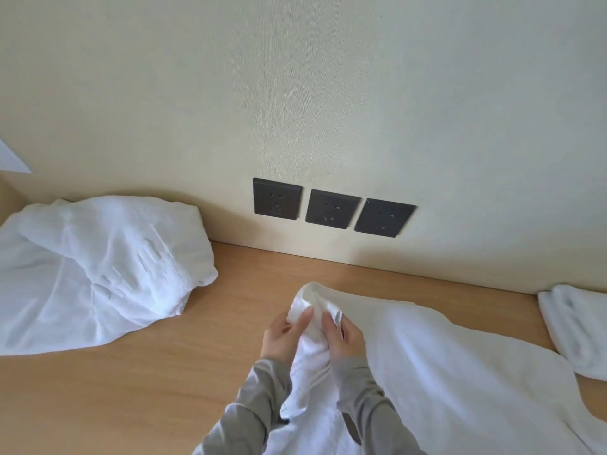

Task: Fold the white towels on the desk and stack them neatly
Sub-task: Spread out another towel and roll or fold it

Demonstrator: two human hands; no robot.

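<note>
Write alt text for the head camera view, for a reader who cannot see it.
Both hands, left hand and right hand, pinch a bunched corner of a white towel on a wooden desk. A crumpled towel lies left, a folded towel right, three wall sockets behind.

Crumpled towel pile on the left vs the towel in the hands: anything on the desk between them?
Nothing. In the head view, only bare desk separates the crumpled towel pile from the held towel.

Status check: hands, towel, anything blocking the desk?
Left hand and right hand both pinching towel corner. Crumpled towel left, folded towel right. Desk between unobstructed.
</note>
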